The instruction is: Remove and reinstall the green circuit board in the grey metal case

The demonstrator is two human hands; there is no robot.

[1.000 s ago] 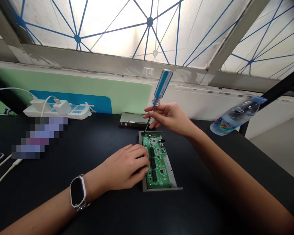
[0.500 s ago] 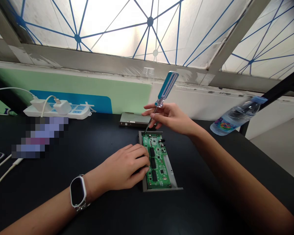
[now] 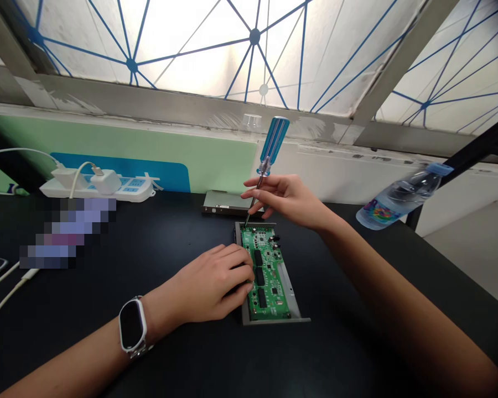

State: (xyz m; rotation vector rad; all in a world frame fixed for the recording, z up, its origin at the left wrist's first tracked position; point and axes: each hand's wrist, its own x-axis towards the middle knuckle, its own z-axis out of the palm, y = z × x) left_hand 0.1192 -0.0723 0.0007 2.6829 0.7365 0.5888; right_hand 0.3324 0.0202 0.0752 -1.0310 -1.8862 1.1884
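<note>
A green circuit board [image 3: 269,298] lies in a shallow grey metal tray [image 3: 290,290] on the black table. My left hand [image 3: 219,279] is closed over the tray's left side, its curled fingertips at the board's edge. Between the thumb and fingers of my right hand [image 3: 288,202] is the shaft of a screwdriver [image 3: 274,138] with a clear-and-blue striped handle. It stands nearly upright, leaning slightly right, with its tip at the board's far left corner. Whether a screw sits under the tip is too small to make out.
A flat metal cover [image 3: 226,200] lies behind the tray by the wall. A white power strip [image 3: 135,190] with chargers and cables is at the back left. On the right, a water bottle [image 3: 402,196] leans at an angle near a black bar [image 3: 473,146].
The screwdriver's handle has swung left and is more upright, its tip still at the same corner. My right fingers have shifted slightly on the shaft. My left hand has stayed put.
</note>
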